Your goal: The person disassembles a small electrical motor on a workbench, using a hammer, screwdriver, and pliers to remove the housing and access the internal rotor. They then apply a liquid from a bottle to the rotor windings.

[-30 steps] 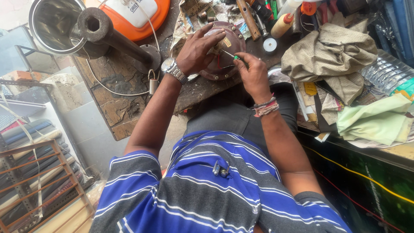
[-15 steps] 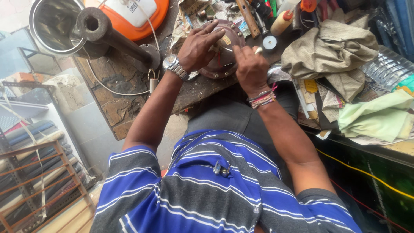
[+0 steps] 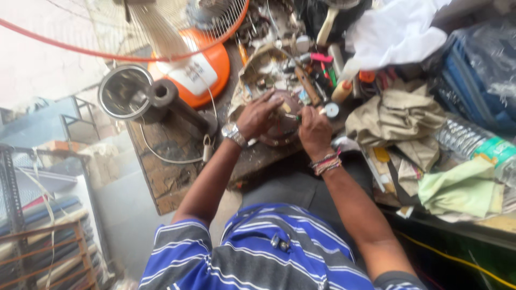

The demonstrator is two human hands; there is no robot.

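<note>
The person wears a short-sleeved shirt striped in blue, grey and white (image 3: 269, 252). A silver metal wristwatch (image 3: 234, 134) circles the left wrist (the right carries layered multicoloured thread bracelets (image 3: 327, 162)).

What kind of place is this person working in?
Probably a small repair workshop: a worn wooden bench crowded with tools, a fan, and both hands on a round brown part.

View now reaches farther up the bench, bringing a fan guard (image 3: 177, 32) and white cloth (image 3: 398, 32) into sight. Right hand (image 3: 314, 129) has drawn back from the round part (image 3: 282, 121); left hand (image 3: 258, 115) covers less of it.
</note>
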